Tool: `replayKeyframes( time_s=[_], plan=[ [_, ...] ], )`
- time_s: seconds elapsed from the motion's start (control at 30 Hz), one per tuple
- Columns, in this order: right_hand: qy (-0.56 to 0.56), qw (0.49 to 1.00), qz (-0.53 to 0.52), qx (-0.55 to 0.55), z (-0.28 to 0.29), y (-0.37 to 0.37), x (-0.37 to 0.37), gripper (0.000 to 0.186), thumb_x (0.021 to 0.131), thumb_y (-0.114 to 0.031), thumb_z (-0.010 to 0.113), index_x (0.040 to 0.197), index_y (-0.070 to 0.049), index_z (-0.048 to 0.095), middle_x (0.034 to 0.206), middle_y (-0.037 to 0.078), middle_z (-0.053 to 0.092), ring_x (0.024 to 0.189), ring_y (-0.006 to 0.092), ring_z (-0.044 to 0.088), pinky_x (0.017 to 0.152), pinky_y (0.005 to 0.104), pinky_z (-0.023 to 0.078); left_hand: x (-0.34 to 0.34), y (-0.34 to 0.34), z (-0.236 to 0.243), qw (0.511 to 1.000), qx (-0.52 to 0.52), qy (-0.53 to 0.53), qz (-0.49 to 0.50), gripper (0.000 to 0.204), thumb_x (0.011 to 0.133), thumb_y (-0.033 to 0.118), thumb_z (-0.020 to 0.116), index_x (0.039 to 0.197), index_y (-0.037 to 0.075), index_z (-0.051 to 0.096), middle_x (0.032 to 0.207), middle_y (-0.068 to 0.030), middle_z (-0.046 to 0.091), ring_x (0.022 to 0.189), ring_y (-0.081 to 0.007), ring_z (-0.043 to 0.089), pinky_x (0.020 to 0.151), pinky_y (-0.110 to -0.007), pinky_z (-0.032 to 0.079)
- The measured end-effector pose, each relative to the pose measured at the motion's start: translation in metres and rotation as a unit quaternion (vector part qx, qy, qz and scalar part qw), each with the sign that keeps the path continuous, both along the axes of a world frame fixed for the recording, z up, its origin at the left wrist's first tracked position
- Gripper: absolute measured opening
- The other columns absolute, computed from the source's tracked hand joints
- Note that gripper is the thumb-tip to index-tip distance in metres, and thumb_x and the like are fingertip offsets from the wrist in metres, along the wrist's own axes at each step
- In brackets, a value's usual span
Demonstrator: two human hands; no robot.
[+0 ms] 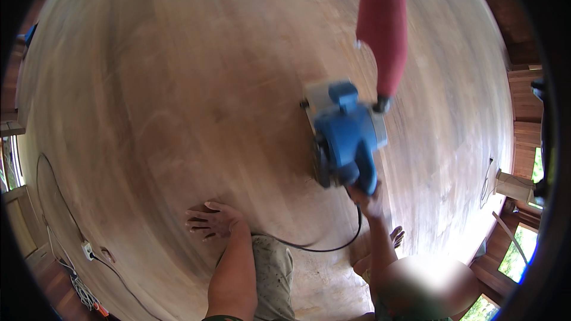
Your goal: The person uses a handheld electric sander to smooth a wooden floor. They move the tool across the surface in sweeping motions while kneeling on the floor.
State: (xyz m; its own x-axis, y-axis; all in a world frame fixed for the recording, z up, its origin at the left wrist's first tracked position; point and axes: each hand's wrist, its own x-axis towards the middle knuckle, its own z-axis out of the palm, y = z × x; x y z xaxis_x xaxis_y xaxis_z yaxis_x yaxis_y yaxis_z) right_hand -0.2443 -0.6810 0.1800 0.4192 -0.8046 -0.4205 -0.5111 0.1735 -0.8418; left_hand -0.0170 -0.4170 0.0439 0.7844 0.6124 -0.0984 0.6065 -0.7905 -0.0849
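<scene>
Belt sander (347,139), blue-bodied, sits on the wooden floor (178,83) right of the frame's middle, with its red dust bag (383,30) standing up and away toward the top edge. Right hand (366,197) is at the tool's near end, fingers wrapped around the rear handle; much of the hand is hidden under the blue housing, so only the knuckles and wrist show. Left hand (209,220) lies flat on the boards at lower centre-left, fingers spread wide and holding nothing, the forearm running down to the bottom edge. A black power cord (324,246) leaves the sander's back and loops across the floor between the two arms, passing just in front of the knee in pale, spotted trousers (272,273). A bare foot (397,236) shows just right of the right forearm. The floor around the machine is bare planking, blurred by motion, with nothing lying directly ahead of the sander. Far off at the lower left, a white socket strip (88,251) sits near the wall with thin cables (56,202) trailing up and down from it. At the right rim, dark timber wall boards (526,113) and bright window openings (520,249) curve round
</scene>
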Motion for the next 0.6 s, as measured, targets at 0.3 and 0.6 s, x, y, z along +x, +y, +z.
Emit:
replayKeyframes(
  time_s=[0.3, 0.6],
  plan=[
    [-0.099, 0.984, 0.106, -0.101, -0.041, -0.166, 0.247, 0.023, 0.086, -0.022, 0.074, 0.072, -0.007, 0.064, 0.055, 0.002, 0.054, 0.050, 0.0137, 0.052, 0.055, 0.0326, 0.042, 0.000, -0.001, 0.003, 1.000, 0.007, 0.012, -0.017, 0.078, 0.107, 0.059, 0.028, 0.171, 0.021, 0.007, 0.177, -0.0180, 0.007, 0.162, -0.0390, 0.011, 0.125, -0.068, 0.011],
    [-0.188, 0.974, 0.124, -0.015, -0.076, -0.228, 0.411, 0.023, 0.085, -0.020, 0.076, 0.075, -0.002, 0.064, 0.063, 0.004, 0.059, 0.055, 0.0148, 0.055, 0.057, 0.0326, 0.045, -0.001, 0.009, -0.003, 0.999, 0.004, 0.044, -0.005, 0.077, 0.108, 0.060, 0.026, 0.171, 0.020, 0.007, 0.177, -0.0176, 0.002, 0.163, -0.0394, 0.007, 0.126, -0.067, 0.010]
  ],
)
